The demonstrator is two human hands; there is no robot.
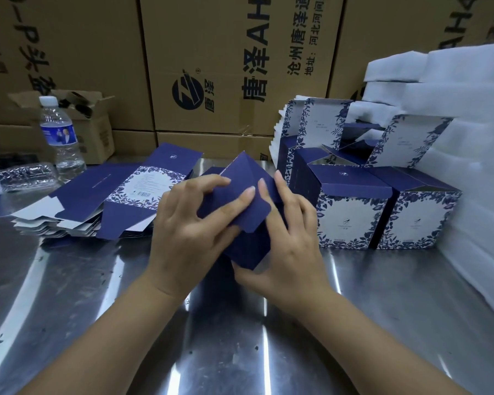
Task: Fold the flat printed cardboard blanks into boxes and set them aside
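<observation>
Both my hands hold one dark blue cardboard box (247, 246) in the middle of the steel table, half folded, with its flaps up. My left hand (183, 238) grips its left side, thumb and fingers pressing a rounded flap (254, 215). My right hand (291, 246) holds the right side, fingers over the top flaps. To the left lies a fanned stack of flat blue and white floral blanks (103, 201). To the right stand folded boxes (351, 212) with floral fronts; some behind have open tops.
A water bottle (60, 135) stands at the left, a crushed one (23, 176) lies beside it. White foam sheets (468, 138) pile up at the right. Large brown cartons (226, 67) wall off the back. The steel table (240, 337) extends toward me.
</observation>
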